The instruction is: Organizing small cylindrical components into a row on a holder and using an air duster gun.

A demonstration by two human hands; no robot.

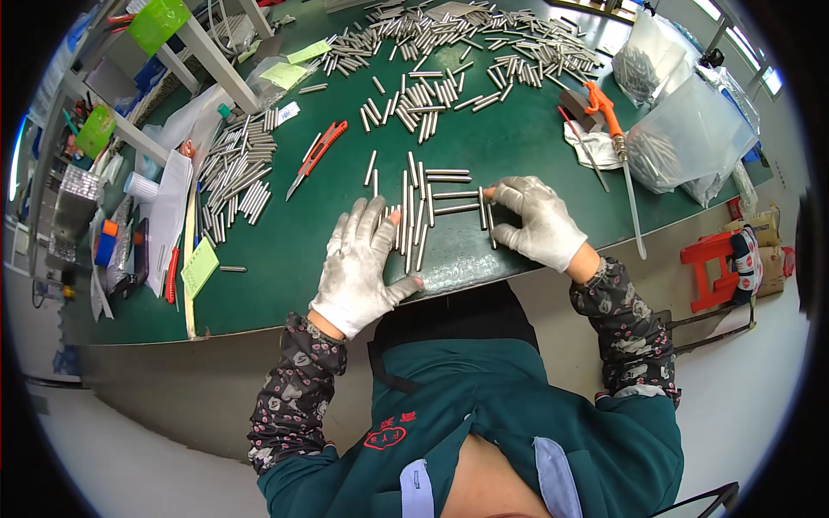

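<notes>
Head view: one green worktable (298, 237), bearing many plain metal pins. Central group: a cluster of pins (405, 203), between the two hands, long axes mostly near-to-far; to its right, crosswise pins (456, 208), long axes left-to-right; right of these, a short pair of pins (483, 211), near-to-far again. The left hand is nearer the cluster, the right hand nearer the short pair. Left hand (356, 268): gloved, open nearly flat, palm down, fingers pointing far, thumb spread right, forefinger tip at the cluster's left edge; nothing visibly held, underside hidden. Right hand (541, 223): gloved, half open, fingers bent leftward, thumb and forefinger apart, tips against the short pair, no pin enclosed. Surroundings: large pin pile (423, 34), far; second pin pile (242, 155), left; red cutter knife (317, 160), far left of the cluster; orange-handled air gun (602, 99), far right.
</notes>
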